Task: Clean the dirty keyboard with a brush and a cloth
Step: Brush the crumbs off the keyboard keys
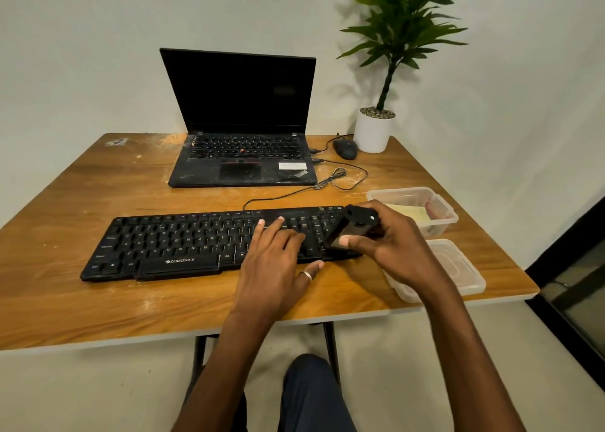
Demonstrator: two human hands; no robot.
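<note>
1. Under both hands, the black Zebronics keyboard (170, 245) lies flat on the wooden table (98, 300), most of its length stretching away left of the left hand.
2. The left hand (275, 261) rests palm down on the keys, fingers straight, thumb off the near edge.
3. The right hand (389, 245) grips a black brush (355, 227), fingers curled round it, over the keyboard's right end; its bristles cannot be made out.
4. Just beyond the right hand, a clear plastic container (438, 202) holds a pale cloth (409, 214).
5. Beside that wrist sits a second clear container (465, 268).
6. Well beyond both hands stand an open laptop (242, 156), a mouse (345, 148) and a potted plant (373, 134).
</note>
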